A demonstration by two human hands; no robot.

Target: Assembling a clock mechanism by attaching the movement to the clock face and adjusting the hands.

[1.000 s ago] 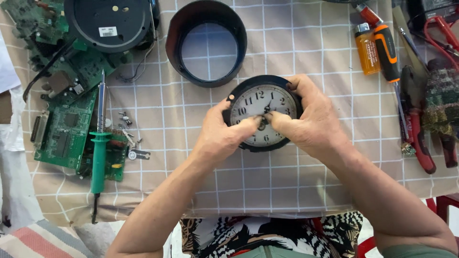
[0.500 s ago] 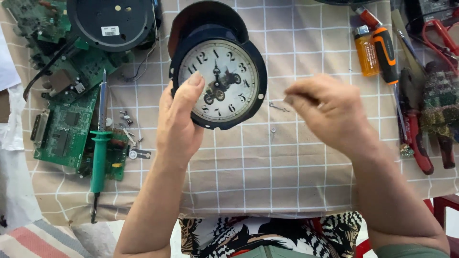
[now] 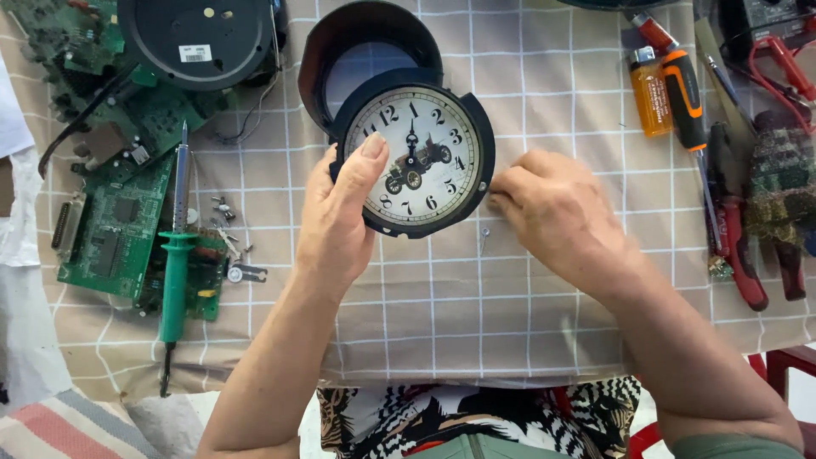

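My left hand [image 3: 340,223] grips a round black clock [image 3: 418,160] by its left rim, thumb on the white dial, and holds it tilted just above the checked cloth [image 3: 442,314]. The dial shows black numerals, an old-car picture and short hands pointing up. My right hand [image 3: 552,211] rests on the cloth beside the clock's right rim, fingertips pinched together; I see nothing between them. A small metal pin [image 3: 483,240] lies on the cloth just below those fingertips.
A black round bezel [image 3: 316,51] lies behind the clock and a black round housing [image 3: 200,38] at top left. Green circuit boards [image 3: 106,242], a green-handled soldering iron [image 3: 174,272] and loose screws [image 3: 231,234] lie left. An orange screwdriver [image 3: 684,93], orange bottle [image 3: 650,89] and red-handled pliers [image 3: 744,259] lie right.
A second ago both hands worked at the dial's centre. My left hand then lifted the clock toward the bezel, while my right hand drew away and came down onto the cloth beside it.
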